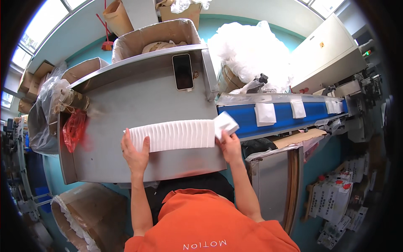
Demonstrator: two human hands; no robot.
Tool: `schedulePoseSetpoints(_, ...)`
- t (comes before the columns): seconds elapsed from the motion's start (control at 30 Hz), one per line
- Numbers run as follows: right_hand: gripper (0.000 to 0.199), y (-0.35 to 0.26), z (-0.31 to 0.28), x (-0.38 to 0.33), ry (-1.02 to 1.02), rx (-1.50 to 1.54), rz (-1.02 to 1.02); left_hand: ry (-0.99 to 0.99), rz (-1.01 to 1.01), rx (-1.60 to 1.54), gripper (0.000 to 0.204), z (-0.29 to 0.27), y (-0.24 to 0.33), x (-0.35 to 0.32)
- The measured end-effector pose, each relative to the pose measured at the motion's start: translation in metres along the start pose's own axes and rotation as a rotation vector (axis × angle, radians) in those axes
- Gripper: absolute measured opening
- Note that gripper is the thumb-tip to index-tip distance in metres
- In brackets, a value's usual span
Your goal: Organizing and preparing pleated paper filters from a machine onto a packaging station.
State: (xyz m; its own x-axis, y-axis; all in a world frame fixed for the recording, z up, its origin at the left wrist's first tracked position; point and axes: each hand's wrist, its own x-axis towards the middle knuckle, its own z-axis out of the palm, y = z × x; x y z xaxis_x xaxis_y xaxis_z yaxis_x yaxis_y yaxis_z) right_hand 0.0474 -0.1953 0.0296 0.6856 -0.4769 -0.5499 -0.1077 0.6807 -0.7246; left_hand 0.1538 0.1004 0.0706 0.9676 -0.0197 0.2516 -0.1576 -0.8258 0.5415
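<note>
On the steel table [126, 164] a long row of white folded packets [174, 135] lies pressed edge to edge, with a blue conveyor belt [243, 116] carrying more white pieces just beside its right end. The left hand [135, 152] cups the row's left end with fingers curled over it, while the right hand [228, 145] is closed on a single white packet [226, 123] raised at the right end. The row looks likely to fan open or topple (nothing braces it but the two hands) should either hand's pressure slacken.
</note>
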Motion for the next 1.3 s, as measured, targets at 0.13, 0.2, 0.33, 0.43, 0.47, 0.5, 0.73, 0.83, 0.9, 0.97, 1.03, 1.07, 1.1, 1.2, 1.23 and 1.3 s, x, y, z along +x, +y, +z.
schedulePoseSetpoints(0.13, 0.047, -0.01, 0.029, -0.007, -0.088, -0.617, -0.18, -0.017, 0.017, -0.019, 0.075, 0.004, 0.005, 0.0)
schedulePoseSetpoints(0.2, 0.045, 0.003, 0.034, -0.003, -0.235, -0.591, -0.256, -0.017, 0.021, -0.025, 0.075, 0.005, 0.008, -0.001)
schedulePoseSetpoints(0.33, 0.036, 0.002, 0.018, -0.002, -0.264, 0.078, 0.328, -0.003, 0.003, -0.027, 0.074, 0.004, 0.004, 0.001)
schedulePoseSetpoints(0.43, 0.035, 0.005, -0.001, -0.012, -0.147, -0.104, 0.383, -0.004, -0.018, -0.037, 0.074, 0.004, 0.006, 0.0)
schedulePoseSetpoints(0.47, 0.036, 0.002, -0.004, -0.014, -0.146, -0.247, 0.362, -0.001, -0.011, -0.038, 0.073, 0.005, 0.006, -0.002)
schedulePoseSetpoints(0.5, 0.037, 0.002, -0.007, -0.011, -0.107, -0.146, 0.294, -0.002, -0.015, -0.038, 0.073, 0.005, 0.006, -0.002)
schedulePoseSetpoints(0.73, 0.024, 0.014, -0.001, 0.027, -0.022, 0.092, 0.203, -0.013, -0.005, -0.042, 0.074, 0.006, 0.012, 0.001)
schedulePoseSetpoints(0.83, 0.028, 0.018, -0.001, 0.028, -0.035, 0.141, 0.14, -0.02, -0.013, -0.062, 0.075, 0.005, 0.009, 0.001)
schedulePoseSetpoints(0.9, 0.036, 0.011, -0.007, 0.031, -0.017, 0.217, 0.039, -0.023, -0.016, -0.069, 0.076, 0.003, 0.009, 0.0)
schedulePoseSetpoints(0.97, 0.041, -0.005, 0.0, 0.019, -0.065, 0.274, 0.204, -0.057, 0.023, -0.072, 0.08, 0.002, 0.012, -0.002)
schedulePoseSetpoints(1.03, 0.048, -0.007, 0.025, 0.0, -0.093, -0.148, 0.124, -0.058, 0.016, -0.067, 0.081, 0.004, 0.015, -0.003)
schedulePoseSetpoints(1.07, 0.049, -0.001, 0.032, -0.006, -0.037, -0.451, 0.0, -0.06, 0.015, -0.067, 0.083, 0.005, 0.018, -0.005)
schedulePoseSetpoints(1.1, 0.049, 0.008, 0.033, -0.005, -0.068, -0.608, -0.192, -0.066, 0.021, -0.069, 0.083, 0.006, 0.02, -0.007)
schedulePoseSetpoints(1.2, 0.042, 0.013, 0.034, 0.003, -0.089, -0.366, -0.103, -0.056, 0.007, -0.068, 0.083, 0.007, 0.022, -0.007)
schedulePoseSetpoints(1.23, 0.041, 0.011, 0.031, 0.002, -0.101, -0.15, 0.041, -0.06, 0.009, -0.079, 0.082, 0.007, 0.021, -0.008)
schedulePoseSetpoints(1.3, 0.041, 0.005, 0.021, 0.001, -0.218, 0.191, 0.27, -0.057, 0.007, -0.094, 0.082, 0.007, 0.02, -0.008)
